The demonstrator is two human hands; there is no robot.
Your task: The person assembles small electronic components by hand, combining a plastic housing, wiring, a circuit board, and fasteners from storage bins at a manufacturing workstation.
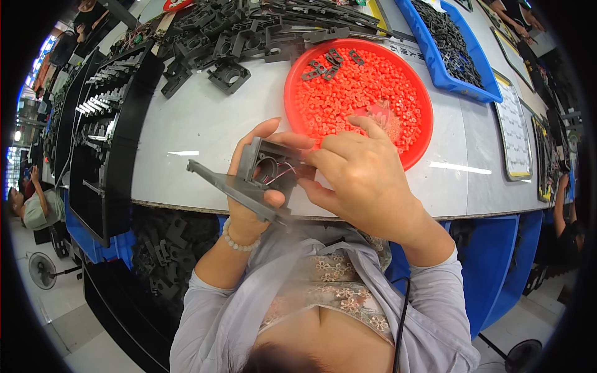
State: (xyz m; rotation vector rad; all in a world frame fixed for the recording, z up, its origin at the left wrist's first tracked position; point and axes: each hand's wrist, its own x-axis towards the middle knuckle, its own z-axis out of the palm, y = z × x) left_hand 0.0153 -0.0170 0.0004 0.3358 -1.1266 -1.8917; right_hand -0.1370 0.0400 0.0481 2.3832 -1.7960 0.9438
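Note:
My left hand [244,219], with a beaded bracelet at its wrist, grips a dark grey plastic housing [250,163] above the table's front edge. A long flat arm of the housing sticks out to the left. Thin red and white wires [281,172] show inside it, beside a round opening. My right hand [367,180] is closed at the housing's right side, thumb and fingers brought together there; what lies between the fingertips is hidden. Just beyond that hand stands a round red tray [425,118] full of small red plastic pieces [348,99].
Several small dark clips [334,57] lie on the red pieces. Dark grey plastic parts [230,78] are heaped at the back. A blue bin [476,92] of small black parts is at the back right, a black rack [118,143] at left. Other people work at both sides.

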